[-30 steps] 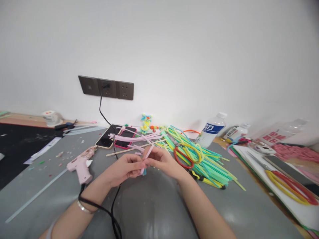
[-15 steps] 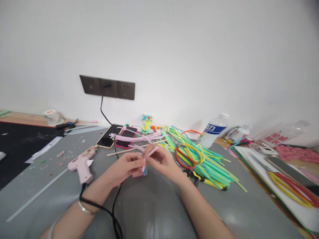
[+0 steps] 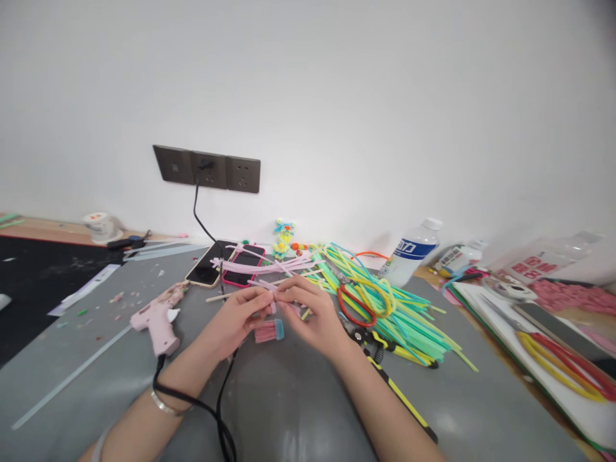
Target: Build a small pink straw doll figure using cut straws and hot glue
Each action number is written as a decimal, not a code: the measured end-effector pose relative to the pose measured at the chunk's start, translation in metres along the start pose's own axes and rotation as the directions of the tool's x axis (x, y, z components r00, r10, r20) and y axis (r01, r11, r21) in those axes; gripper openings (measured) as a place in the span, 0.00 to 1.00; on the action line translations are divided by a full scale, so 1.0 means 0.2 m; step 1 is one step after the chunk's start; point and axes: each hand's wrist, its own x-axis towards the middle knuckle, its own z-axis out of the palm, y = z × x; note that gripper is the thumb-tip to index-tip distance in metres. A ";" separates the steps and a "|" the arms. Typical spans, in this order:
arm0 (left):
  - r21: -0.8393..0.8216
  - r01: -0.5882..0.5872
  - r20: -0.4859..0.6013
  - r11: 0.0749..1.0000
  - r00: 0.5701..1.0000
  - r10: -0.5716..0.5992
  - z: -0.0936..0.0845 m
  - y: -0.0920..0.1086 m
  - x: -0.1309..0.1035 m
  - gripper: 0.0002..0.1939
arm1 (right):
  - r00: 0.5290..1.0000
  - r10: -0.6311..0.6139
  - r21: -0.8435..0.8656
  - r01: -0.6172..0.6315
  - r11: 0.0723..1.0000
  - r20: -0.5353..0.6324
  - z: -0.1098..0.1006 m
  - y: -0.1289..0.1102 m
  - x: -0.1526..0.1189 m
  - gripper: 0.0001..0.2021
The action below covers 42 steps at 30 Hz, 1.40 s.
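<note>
My left hand (image 3: 243,319) and my right hand (image 3: 310,316) meet at the middle of the grey table, fingertips pinched together. Between them is a short pale pink pipe cleaner (image 3: 273,305), mostly covered by the fingers. Just below my left fingers shows a small pink bundle with a blue end (image 3: 267,331); whether my left hand touches it I cannot tell. Beyond the hands lie more pale pink pipe cleaners (image 3: 269,265), partly across two phones (image 3: 206,264). Right of my right hand are scissors with red and yellow handles (image 3: 357,309).
A pink glue gun (image 3: 158,321) lies at left, its black cord (image 3: 192,399) passing my left forearm. At right are a heap of green and yellow pipe cleaners (image 3: 414,327), yellow-black pliers (image 3: 399,394) and a bottle (image 3: 409,253). A small figure (image 3: 283,240) stands by the wall.
My fingertips have drawn closer together, and the pink pipe cleaner no longer sticks up between them. My right hand has shifted slightly left, showing more of the pink-and-blue bundle and the pliers.
</note>
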 end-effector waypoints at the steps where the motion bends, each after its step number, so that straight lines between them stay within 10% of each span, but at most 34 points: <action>1: -0.002 0.003 -0.013 1.000 1.000 -0.003 0.00 0.00 0.00 0.17 | 1.000 -0.010 -0.022 0.010 1.000 -0.002 0.01 0.00 0.00 0.07; 25: -0.088 -0.178 -0.099 0.980 0.981 0.169 0.02 0.01 0.00 0.15 | 0.997 -0.064 -0.083 0.059 0.995 -0.054 0.05 0.01 -0.01 0.08; 42: 0.008 -0.091 -0.013 0.996 0.996 0.091 0.02 0.01 0.00 0.17 | 0.992 0.027 0.037 -0.023 0.999 -0.123 0.01 0.01 0.01 0.06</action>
